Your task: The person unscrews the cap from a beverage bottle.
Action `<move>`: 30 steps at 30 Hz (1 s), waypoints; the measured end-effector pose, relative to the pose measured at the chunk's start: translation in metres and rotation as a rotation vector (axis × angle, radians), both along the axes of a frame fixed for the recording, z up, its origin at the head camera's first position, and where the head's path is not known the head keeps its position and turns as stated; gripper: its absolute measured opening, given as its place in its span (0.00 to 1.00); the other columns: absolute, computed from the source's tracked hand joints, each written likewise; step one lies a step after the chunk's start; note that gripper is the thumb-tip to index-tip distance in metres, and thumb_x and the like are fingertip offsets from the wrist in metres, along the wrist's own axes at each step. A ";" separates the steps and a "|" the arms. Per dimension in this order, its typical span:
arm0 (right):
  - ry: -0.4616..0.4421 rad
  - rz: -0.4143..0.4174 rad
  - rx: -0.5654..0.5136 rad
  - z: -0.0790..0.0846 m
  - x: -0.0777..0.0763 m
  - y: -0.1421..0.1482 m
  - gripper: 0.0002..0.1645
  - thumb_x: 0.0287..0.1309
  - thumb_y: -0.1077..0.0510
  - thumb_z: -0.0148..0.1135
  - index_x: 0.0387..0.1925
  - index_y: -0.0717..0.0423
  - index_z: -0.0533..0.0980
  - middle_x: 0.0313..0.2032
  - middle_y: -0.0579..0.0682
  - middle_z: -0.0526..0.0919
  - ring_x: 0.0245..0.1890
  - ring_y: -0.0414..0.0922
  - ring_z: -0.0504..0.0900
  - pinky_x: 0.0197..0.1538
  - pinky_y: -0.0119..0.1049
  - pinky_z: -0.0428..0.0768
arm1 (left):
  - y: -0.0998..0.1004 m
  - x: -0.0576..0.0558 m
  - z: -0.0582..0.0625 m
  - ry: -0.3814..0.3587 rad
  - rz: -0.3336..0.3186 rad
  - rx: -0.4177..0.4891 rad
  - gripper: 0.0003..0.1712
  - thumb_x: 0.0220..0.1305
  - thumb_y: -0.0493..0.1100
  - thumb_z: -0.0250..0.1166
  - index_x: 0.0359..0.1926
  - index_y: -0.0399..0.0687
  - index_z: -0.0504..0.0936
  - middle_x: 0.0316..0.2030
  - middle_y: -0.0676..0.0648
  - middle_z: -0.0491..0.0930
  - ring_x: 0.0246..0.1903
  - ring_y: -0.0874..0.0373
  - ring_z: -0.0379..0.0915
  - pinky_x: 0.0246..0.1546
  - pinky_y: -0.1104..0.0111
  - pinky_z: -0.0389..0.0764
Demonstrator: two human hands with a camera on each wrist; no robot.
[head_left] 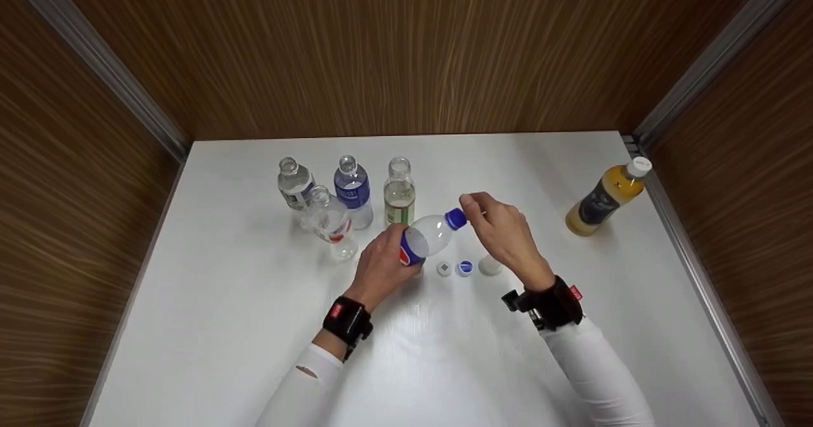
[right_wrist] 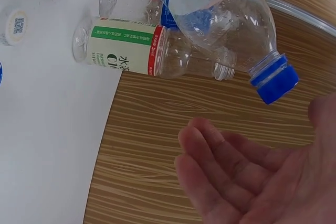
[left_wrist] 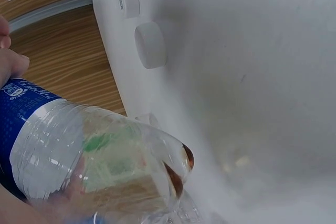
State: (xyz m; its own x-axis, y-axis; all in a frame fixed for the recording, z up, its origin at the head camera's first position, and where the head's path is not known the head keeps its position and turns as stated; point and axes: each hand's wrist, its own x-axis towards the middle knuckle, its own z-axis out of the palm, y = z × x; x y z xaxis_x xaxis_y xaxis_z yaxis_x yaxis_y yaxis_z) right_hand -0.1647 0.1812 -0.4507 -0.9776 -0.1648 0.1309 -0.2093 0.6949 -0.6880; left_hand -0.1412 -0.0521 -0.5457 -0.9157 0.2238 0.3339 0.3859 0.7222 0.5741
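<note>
My left hand point(head_left: 380, 262) grips a clear soda bottle point(head_left: 433, 234) around its blue label, holding it tilted with the neck toward the right. A blue cap point(head_left: 455, 218) sits on its mouth. In the left wrist view a little brown liquid shows in the bottle's base point(left_wrist: 176, 174). Just beside the cap is my right hand point(head_left: 505, 230), holding nothing. The right wrist view shows its fingers point(right_wrist: 210, 166) loosely bent and a gap between them and the blue cap point(right_wrist: 274, 80).
Uncapped bottles stand at the back left: two with blue labels point(head_left: 296, 185) point(head_left: 352, 189), a clear one point(head_left: 329, 214), and a green-labelled one point(head_left: 399, 198). Loose caps point(head_left: 465, 267) lie in front of my hands. A capped amber drink bottle point(head_left: 603, 198) stands far right, near the wooden wall point(head_left: 749, 128).
</note>
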 end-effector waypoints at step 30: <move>0.160 0.411 -0.161 0.001 0.000 0.007 0.22 0.69 0.62 0.67 0.61 0.64 0.76 0.52 0.54 0.84 0.53 0.46 0.85 0.60 0.42 0.81 | -0.001 0.001 0.000 -0.001 0.004 0.030 0.42 0.48 0.45 0.83 0.61 0.40 0.72 0.48 0.39 0.83 0.46 0.44 0.83 0.47 0.52 0.83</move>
State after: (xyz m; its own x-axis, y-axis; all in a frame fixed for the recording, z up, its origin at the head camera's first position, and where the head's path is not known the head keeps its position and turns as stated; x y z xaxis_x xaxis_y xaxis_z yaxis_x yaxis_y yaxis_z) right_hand -0.1648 0.1884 -0.4499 -0.8008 -0.4996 0.3303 -0.5570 0.4187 -0.7172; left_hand -0.1405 -0.0535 -0.5452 -0.9169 0.2103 0.3391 0.3823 0.7064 0.5957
